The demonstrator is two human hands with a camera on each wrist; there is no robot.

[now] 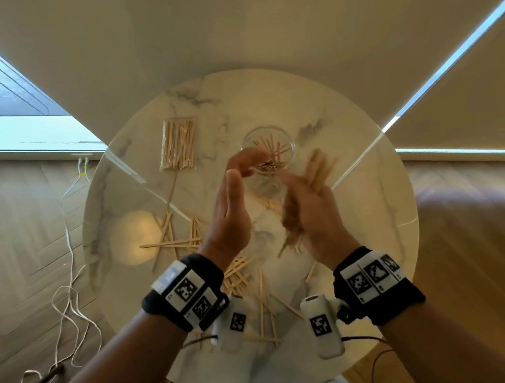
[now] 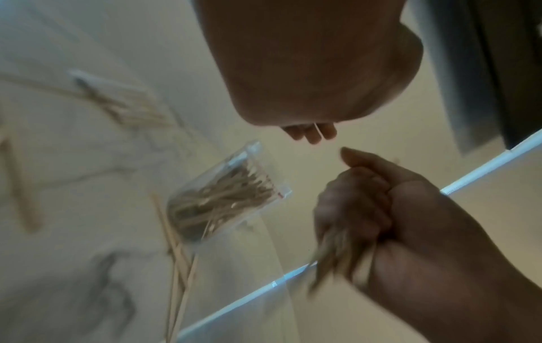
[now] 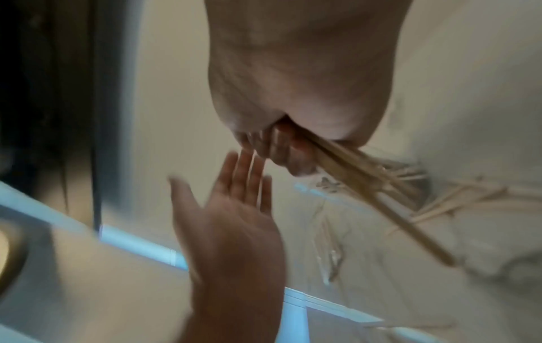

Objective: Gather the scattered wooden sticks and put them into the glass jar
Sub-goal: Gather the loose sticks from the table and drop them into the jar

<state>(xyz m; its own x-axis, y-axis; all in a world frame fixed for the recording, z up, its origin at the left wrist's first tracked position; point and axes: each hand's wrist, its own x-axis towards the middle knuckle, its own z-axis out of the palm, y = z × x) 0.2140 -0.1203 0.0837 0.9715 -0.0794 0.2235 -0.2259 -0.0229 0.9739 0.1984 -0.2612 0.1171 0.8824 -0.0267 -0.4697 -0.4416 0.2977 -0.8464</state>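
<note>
1. At a round marble-topped table (image 1: 371, 210), a person's right hand (image 1: 312, 213) is clenched around a bundle of wooden sticks (image 1: 320, 165), raised just beside the glass jar (image 1: 290, 143); the bundle fans out above and below the fist and is blurred.

2. The left hand (image 1: 231, 206) is released, its palm turned toward the right hand and its fingers reaching toward the jar's near rim. It holds nothing; whether the fingertips touch the glass cannot be told.

3. The jar stands toward the far side of the table and already holds a number of sticks leaning against its wall.

4. Many loose sticks (image 1: 172, 240) lie scattered across the near and left parts of the table. A clear zip bag of sticks (image 1: 179, 144) lies flat to the left of the jar.

5. The sticks look thin, light and stiff. A loose bundle would likely splay or slip out end-first, so a firm hold around the middle seems best, with ends aligned before lowering.

6. The jar looks fragile and light enough to tip; steadying its wall with the free hand would seem prudent.
</note>
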